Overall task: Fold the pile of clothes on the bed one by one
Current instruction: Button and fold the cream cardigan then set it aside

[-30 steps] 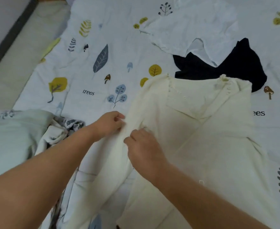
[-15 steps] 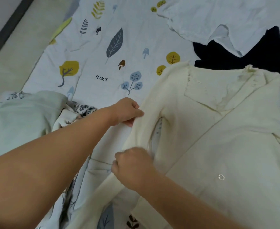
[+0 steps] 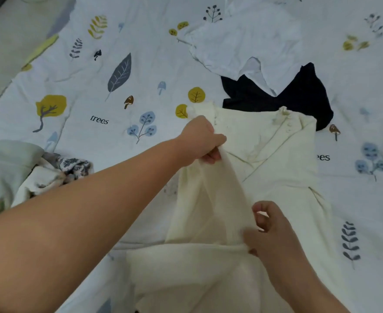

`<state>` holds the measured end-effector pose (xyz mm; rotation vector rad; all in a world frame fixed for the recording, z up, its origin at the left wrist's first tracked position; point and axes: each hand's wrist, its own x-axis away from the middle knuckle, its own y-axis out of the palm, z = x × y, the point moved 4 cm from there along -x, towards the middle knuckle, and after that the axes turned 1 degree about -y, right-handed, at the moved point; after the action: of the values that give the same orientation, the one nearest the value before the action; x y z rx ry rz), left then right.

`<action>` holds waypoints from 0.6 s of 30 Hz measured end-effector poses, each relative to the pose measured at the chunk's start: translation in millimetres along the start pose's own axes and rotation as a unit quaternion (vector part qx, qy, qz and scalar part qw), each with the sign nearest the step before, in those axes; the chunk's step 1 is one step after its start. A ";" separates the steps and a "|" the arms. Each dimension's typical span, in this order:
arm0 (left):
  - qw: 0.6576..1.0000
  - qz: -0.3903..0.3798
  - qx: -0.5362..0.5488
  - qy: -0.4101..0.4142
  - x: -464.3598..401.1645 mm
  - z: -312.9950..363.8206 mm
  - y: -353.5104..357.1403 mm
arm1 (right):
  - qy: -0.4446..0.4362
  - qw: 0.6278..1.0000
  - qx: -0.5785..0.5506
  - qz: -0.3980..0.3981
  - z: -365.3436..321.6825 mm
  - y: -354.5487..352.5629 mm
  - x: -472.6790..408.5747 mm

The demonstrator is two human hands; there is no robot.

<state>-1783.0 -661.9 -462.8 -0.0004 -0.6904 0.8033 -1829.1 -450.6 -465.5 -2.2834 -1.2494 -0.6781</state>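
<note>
Left hand (image 3: pixel 200 138) pinches the cream knitted cardigan (image 3: pixel 283 177) at its left shoulder, lifting the sleeve; right hand (image 3: pixel 271 231) grips that sleeve lower, nearer the camera. The cardigan lies flat on the leaf-printed bed sheet (image 3: pixel 118 109), long axis running far to near (sleeve probably folds rightward across the body next).

both hands grip a cream garment (image 3: pixel 276 177) on the bed (image 3: pixel 95 98). the left hand (image 3: pixel 200 140) pinches its sleeve high; the right hand (image 3: pixel 274 233) holds it lower.
</note>
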 end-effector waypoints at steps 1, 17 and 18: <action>1.000 -0.003 0.011 0.010 -2.4 2.8 10.9 | 0.017 1.000 -0.018 -0.004 3.9 -12.9 -4.1; 0.836 0.019 -0.534 0.128 -62.5 -30.0 38.6 | 0.177 0.975 0.132 0.012 54.3 -53.1 -27.6; 0.834 0.018 -0.536 0.127 -64.7 -31.3 38.3 | 0.170 0.978 0.116 -0.015 57.2 -53.7 -27.3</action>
<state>-1822.2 -669.8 -533.7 -1.1287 -0.8083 0.3456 -1876.4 -407.8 -518.8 -1.8690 -1.1324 -0.8444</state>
